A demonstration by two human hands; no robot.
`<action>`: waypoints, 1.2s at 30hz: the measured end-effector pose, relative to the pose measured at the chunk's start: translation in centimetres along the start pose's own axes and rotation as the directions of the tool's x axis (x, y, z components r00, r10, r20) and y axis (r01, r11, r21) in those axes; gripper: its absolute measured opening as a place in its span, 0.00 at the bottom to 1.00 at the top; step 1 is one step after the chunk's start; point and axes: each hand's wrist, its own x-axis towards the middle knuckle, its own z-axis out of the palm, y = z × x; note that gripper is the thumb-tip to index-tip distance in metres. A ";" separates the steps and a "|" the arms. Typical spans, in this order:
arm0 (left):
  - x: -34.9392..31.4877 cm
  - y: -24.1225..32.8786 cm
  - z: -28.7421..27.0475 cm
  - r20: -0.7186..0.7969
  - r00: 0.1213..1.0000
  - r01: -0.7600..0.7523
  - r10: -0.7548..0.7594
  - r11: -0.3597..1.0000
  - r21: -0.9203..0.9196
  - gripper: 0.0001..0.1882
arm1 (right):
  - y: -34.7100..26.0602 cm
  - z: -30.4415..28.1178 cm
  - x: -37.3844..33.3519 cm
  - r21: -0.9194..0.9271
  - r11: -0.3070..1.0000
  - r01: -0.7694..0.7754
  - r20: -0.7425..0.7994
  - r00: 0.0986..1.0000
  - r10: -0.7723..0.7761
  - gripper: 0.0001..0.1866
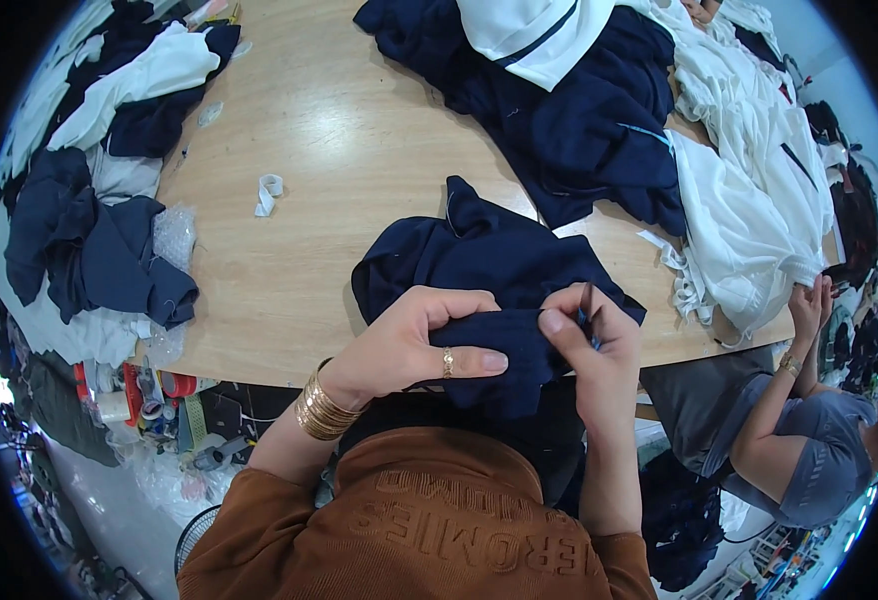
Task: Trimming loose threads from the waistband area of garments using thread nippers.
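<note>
The hands point(399, 343) point(609, 350) pinch a navy garment point(459, 260); dark cloth point(579, 130) beyond and white garments point(749, 215) rightward crowd the table point(289, 260).

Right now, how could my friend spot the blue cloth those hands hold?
Start at the big wooden table, then find its near edge by the brown top. The navy cloth lies there, partly hanging over. Unlike the navy pile beyond, it's held by the left hand and right hand.

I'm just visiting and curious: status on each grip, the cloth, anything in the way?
Left grip closed on navy cloth. Right grip pinching its upper edge. Cloth partly bunched on table. Navy garment pile beyond; nothing seen blocking either grip.
</note>
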 end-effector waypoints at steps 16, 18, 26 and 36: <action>0.5 -0.3 1.2 -0.065 0.998 0.008 -0.012 0.997 -0.074 0.09 | 0.2 -1.8 -1.4 -0.310 0.894 0.324 -0.216 0.892 -0.398 0.03; 0.6 -0.4 1.2 -0.066 0.997 0.030 -0.036 0.995 -0.090 0.09 | -0.3 -1.6 -1.7 -0.354 0.869 0.345 -0.177 0.888 -0.425 0.03; 0.7 -0.1 1.5 -0.054 0.999 0.004 -0.005 0.999 -0.035 0.09 | 0.0 -0.1 -1.9 -0.553 0.695 0.460 -0.013 0.829 -0.559 0.05; 0.5 0.3 1.4 -0.016 0.996 0.080 -0.085 0.976 -0.202 0.12 | -1.5 -2.6 -1.7 -0.337 0.908 0.250 -0.048 0.958 -0.282 0.13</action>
